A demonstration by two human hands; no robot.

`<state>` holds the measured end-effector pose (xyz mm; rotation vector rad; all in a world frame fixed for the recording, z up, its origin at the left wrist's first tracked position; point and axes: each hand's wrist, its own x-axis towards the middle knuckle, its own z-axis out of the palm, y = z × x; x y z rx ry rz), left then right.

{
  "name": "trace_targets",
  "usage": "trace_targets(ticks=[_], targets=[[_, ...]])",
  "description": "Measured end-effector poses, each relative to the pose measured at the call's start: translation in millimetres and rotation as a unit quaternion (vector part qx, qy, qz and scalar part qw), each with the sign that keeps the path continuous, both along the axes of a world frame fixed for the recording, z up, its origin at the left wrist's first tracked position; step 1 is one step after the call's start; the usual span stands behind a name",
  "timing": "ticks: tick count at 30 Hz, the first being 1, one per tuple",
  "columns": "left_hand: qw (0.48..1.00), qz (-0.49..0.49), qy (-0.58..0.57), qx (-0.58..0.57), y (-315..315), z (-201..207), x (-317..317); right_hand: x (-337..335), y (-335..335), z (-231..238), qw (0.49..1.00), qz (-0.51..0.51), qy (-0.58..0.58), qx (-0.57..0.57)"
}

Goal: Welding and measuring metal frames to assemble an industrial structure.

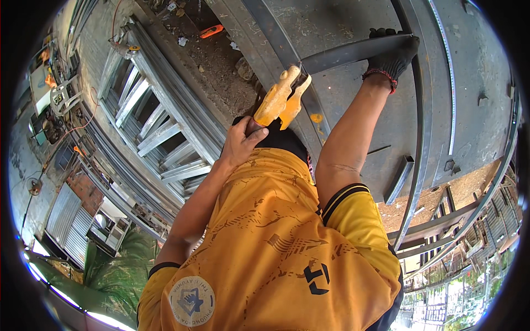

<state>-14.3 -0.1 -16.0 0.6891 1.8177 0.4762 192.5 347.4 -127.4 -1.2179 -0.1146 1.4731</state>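
Observation:
My bare left hand is closed round the handle of a yellow welding electrode holder. The holder's worn, pale jaws reach to where a steel tube meets a short steel crosspiece. Farther right, my right hand, in a dark knit glove with a red cuff, grips the crosspiece's right end. That end lies against a long, curved-looking steel tube. Part of my gloved fingers shows beyond the crosspiece; the rest hide behind it. Whether a welding rod sits in the jaws is unclear.
Under the frame lies a grey steel plate with a long measuring strip and a short tube offcut. Stacked galvanised frames stand at left. An orange-handled tool lies on the dirt; an angle grinder rests by the frames.

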Motion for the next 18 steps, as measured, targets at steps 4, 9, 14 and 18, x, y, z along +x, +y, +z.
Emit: trace_targets(ticks=[4,9,14,18], targets=[[0.998,-0.02,0.056,0.03,1,2,1,-1,0,0,1.0,-0.005,0.0,-0.004],[0.975,-0.09,0.201,0.044,6,9,9,-1,-1,1,1.0,-0.009,-0.013,-0.005],[1.0,0.025,-0.007,0.013,0,-3,-2,-3,-3,4,0.999,-0.01,-0.031,0.004],[0.985,0.129,-0.115,0.005,-10,-10,0,-10,-4,12,0.996,-0.01,-0.083,0.012]])
